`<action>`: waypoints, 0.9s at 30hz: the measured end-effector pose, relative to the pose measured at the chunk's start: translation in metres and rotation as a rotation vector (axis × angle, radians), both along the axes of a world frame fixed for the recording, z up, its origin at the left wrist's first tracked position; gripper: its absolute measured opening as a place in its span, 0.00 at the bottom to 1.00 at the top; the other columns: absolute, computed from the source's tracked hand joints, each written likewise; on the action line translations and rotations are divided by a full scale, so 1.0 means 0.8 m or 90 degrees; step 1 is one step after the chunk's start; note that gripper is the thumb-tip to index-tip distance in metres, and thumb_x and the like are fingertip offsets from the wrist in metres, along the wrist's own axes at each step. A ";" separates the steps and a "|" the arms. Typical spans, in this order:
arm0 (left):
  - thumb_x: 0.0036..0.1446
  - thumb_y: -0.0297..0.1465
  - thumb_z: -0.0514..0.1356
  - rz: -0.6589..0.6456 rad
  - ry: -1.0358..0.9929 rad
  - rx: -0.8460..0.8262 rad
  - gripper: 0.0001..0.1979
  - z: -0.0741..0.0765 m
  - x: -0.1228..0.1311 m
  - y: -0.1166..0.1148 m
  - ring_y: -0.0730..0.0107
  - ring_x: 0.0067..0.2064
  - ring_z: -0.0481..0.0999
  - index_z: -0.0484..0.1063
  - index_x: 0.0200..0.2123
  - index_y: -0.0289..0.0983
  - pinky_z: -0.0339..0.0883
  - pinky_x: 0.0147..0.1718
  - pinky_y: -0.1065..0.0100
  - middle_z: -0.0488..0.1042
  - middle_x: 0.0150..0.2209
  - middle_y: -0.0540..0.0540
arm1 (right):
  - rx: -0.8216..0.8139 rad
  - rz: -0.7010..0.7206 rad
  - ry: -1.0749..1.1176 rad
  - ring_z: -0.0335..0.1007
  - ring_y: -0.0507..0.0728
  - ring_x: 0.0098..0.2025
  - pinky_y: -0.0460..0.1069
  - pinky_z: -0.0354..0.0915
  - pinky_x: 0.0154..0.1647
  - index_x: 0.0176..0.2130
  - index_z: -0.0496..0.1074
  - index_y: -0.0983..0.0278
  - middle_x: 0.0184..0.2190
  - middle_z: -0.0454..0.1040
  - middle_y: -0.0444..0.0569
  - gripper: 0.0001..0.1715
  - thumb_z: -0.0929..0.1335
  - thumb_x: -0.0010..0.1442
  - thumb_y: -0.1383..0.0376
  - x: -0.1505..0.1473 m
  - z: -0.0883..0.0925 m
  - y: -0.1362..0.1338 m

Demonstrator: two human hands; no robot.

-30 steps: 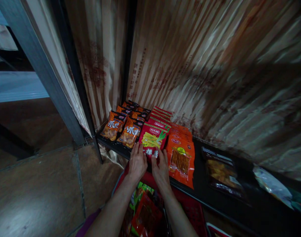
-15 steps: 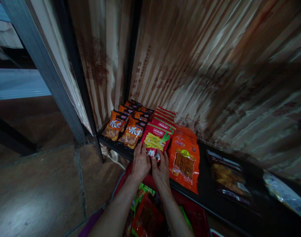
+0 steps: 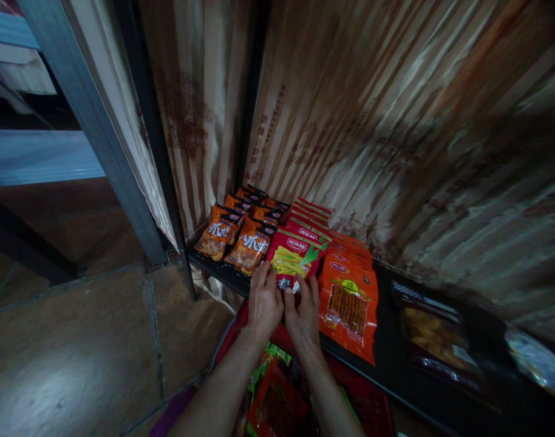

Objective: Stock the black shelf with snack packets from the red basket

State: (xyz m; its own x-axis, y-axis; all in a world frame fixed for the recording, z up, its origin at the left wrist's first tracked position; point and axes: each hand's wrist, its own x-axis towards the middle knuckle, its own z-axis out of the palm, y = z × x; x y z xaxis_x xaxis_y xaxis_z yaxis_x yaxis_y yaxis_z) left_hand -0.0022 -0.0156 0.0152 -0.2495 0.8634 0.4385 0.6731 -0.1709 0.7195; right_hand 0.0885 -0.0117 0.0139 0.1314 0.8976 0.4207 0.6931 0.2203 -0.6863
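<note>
A red snack packet (image 3: pixel 293 258) with yellow strips and green onion printed on it leans at the front of its row. My left hand (image 3: pixel 265 301) rests on its lower left part, fingers stretched forward. On the lower right part lies my right hand (image 3: pixel 303 312), fingers spread and slightly bent, thumb near the bottom edge. The packet's lower end is partly hidden by both hands. Right beside it stands a row of orange packets (image 3: pixel 350 303). To the left are black-and-orange snack bags (image 3: pixel 250 246) in two rows.
A black shelf (image 3: pixel 391 352) carries the packets, plus a dark bag of brown snacks (image 3: pixel 435 334) and a blurred white-blue packet (image 3: pixel 535 361). Under my forearms is a red basket (image 3: pixel 371 406) with packets inside. A dark metal post (image 3: pixel 161 149) and pleated curtain (image 3: pixel 323 109) border the shelf.
The whole view has shifted slightly, so the shelf appears further right. My hands stay on the red packet, which keeps its place among the neighbouring rows.
</note>
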 end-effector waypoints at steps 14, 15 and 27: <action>0.60 0.29 0.47 0.164 -0.051 -0.066 0.23 -0.006 -0.051 0.003 0.58 0.67 0.44 0.59 0.58 0.32 0.43 0.63 0.51 0.55 0.64 0.36 | -0.062 0.202 0.070 0.48 0.60 0.65 0.60 0.49 0.63 0.59 0.60 0.67 0.63 0.56 0.59 0.33 0.55 0.63 0.52 -0.074 0.027 0.015; 0.60 0.29 0.47 0.163 -0.056 -0.072 0.23 -0.008 -0.053 0.004 0.59 0.67 0.44 0.59 0.59 0.32 0.42 0.63 0.52 0.55 0.64 0.36 | -0.070 0.201 0.066 0.48 0.60 0.65 0.60 0.49 0.63 0.59 0.60 0.68 0.62 0.56 0.60 0.33 0.55 0.63 0.52 -0.078 0.026 0.019; 0.61 0.29 0.46 0.148 -0.064 -0.066 0.22 -0.012 -0.058 0.007 0.60 0.66 0.48 0.61 0.57 0.32 0.44 0.63 0.54 0.56 0.63 0.36 | -0.084 0.252 0.111 0.58 0.61 0.60 0.61 0.52 0.62 0.55 0.65 0.65 0.57 0.65 0.57 0.26 0.58 0.62 0.56 -0.088 0.012 0.036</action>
